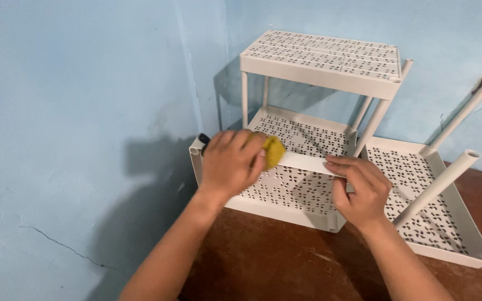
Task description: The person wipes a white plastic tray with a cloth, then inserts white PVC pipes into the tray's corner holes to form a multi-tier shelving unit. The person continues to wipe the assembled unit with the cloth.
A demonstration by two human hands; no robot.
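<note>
Head view: left hand (231,163) presses a yellow sponge (274,151) onto the front rim of the white shelf rack (308,136), fingers closed over it. Right hand (361,187) steadies that rim, fingers clamped on it. Wiping looks mid-course. Beyond, a detached tray (419,184) with loose poles appears untouched on the brown floor (285,262).

Both forearms reach forward; left hand (231,161) curled palm-down in a closed grip; right hand (361,189) pinches, fingers bent.
</note>
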